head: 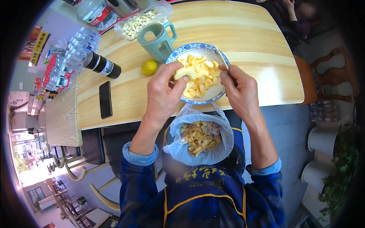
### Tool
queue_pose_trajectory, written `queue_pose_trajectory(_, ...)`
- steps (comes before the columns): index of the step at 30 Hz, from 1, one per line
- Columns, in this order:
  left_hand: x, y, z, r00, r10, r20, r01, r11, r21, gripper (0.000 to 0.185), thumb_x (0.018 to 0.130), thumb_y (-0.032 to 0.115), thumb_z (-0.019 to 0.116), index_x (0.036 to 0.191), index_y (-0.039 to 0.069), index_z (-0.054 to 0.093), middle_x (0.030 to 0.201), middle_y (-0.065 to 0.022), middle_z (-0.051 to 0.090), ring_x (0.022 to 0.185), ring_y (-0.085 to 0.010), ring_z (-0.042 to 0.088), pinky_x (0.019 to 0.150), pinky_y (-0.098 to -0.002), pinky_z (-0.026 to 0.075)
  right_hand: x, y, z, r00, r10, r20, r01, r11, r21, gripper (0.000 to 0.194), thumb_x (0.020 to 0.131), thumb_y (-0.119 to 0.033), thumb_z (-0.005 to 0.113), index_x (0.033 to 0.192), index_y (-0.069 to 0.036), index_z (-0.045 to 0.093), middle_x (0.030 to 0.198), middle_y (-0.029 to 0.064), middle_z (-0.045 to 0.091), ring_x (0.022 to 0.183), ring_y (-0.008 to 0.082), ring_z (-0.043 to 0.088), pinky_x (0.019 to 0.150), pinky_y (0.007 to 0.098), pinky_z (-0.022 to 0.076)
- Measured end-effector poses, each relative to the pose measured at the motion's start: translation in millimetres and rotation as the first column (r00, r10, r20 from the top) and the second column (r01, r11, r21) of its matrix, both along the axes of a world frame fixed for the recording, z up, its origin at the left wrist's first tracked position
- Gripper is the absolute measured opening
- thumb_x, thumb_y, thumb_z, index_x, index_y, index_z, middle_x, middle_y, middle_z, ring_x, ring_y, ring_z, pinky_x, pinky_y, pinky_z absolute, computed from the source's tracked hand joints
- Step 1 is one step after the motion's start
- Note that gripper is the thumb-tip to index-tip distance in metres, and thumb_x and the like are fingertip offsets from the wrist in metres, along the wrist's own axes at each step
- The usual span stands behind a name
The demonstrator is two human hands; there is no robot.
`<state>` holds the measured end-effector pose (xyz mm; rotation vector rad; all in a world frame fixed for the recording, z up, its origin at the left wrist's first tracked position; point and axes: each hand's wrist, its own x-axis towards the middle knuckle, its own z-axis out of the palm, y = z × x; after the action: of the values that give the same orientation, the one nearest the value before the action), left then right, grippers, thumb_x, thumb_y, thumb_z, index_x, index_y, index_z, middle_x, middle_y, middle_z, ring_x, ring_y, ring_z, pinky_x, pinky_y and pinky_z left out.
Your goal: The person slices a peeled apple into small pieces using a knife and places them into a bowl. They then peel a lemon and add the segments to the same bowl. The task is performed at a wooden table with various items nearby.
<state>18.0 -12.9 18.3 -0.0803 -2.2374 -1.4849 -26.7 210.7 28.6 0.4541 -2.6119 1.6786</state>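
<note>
My left hand (pixel 165 87) holds a peeled, pale piece of fruit (pixel 184 73), perhaps apple, over the left side of a bowl. In my right hand (pixel 241 87) is a knife (pixel 221 56), its blade pointing up and away across the bowl's right rim. The white bowl with a blue patterned rim (pixel 199 46) contains many cut fruit chunks (pixel 204 75). Below it, on my lap, a white plastic bag (pixel 178 154) gapes with fruit peelings (pixel 201 136) inside. A yellow-green citrus fruit (pixel 149 67) rests left of the bowl.
Beside the bowl stands a green handled jug (pixel 154 42). Behind it lies a bag of peeled garlic cloves (pixel 139 24). A black cylindrical container (pixel 102 65) and a phone (pixel 105 99) lie on the wooden table (pixel 242 28). Another person (pixel 291 17) sits at the far right.
</note>
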Motion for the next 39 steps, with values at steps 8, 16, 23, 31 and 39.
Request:
queue_pose_trajectory(8, 12, 2, -5, 0.999, -0.009, 0.037, 0.010, 1.000, -0.017, 0.028, 0.102, -0.004, 0.071, 0.128, -0.004, 0.061, 0.112, -0.0093, 0.070, 0.100, -0.0121, 0.069, 0.083, -0.0263, 0.059, 40, -13, 8, 0.977, 0.087, -0.197, -0.102, 0.992, -0.069, 0.024, 0.104, -0.003, 0.066, 0.128, 0.003, 0.067, 0.098, 0.0255, 0.072, 0.085, 0.0435, 0.074, 0.072, 0.0451, 0.0586)
queue_pose_trajectory(16, 12, 6, -4, 0.984, 0.083, -0.158, -0.107, 0.982, -0.153, 0.025, 0.100, -0.005, 0.071, 0.123, -0.005, 0.061, 0.108, -0.0088, 0.067, 0.095, -0.0121, 0.068, 0.079, -0.0253, 0.057, 48, -27, 5, 0.887, 0.098, -0.450, -0.008, 0.980, 0.198, 0.032, 0.093, 0.008, 0.070, 0.124, 0.003, 0.071, 0.091, 0.0202, 0.071, 0.075, 0.0382, 0.073, 0.062, 0.0434, 0.0580)
queue_pose_trajectory(23, 6, 12, 3, 0.884, 0.097, -0.457, -0.204, 0.960, -0.192, 0.024, 0.099, -0.005, 0.072, 0.121, -0.005, 0.062, 0.108, -0.0092, 0.066, 0.094, -0.0128, 0.067, 0.078, -0.0267, 0.057, 37, -34, 10, 0.874, 0.066, -0.481, 0.106, 0.941, 0.321, 0.026, 0.091, 0.008, 0.070, 0.116, 0.003, 0.071, 0.090, 0.0210, 0.071, 0.074, 0.0402, 0.073, 0.060, 0.0462, 0.0571)
queue_pose_trajectory(31, -7, 14, -6, 0.915, 0.198, -0.351, -0.211, 0.978, 0.002, 0.029, 0.088, -0.004, 0.080, 0.114, -0.001, 0.067, 0.099, -0.0118, 0.067, 0.076, -0.0214, 0.064, 0.068, -0.0314, 0.054, 45, -34, 23, 0.830, 0.046, -0.556, 0.046, 0.988, 0.149, 0.021, 0.094, 0.008, 0.069, 0.115, 0.004, 0.069, 0.086, 0.0212, 0.069, 0.070, 0.0394, 0.071, 0.058, 0.0447, 0.0560)
queue_pose_trajectory(39, -6, 17, -2, 0.877, 0.184, -0.444, -0.203, 0.979, 0.006, 0.027, 0.091, -0.004, 0.078, 0.116, -0.001, 0.067, 0.106, -0.0133, 0.070, 0.082, -0.0187, 0.067, 0.071, -0.0307, 0.056, 33, -36, 9, 0.870, 0.121, -0.478, 0.043, 0.947, 0.318, 0.019, 0.089, 0.010, 0.069, 0.106, 0.001, 0.067, 0.081, 0.0206, 0.067, 0.069, 0.0409, 0.070, 0.057, 0.0468, 0.0550)
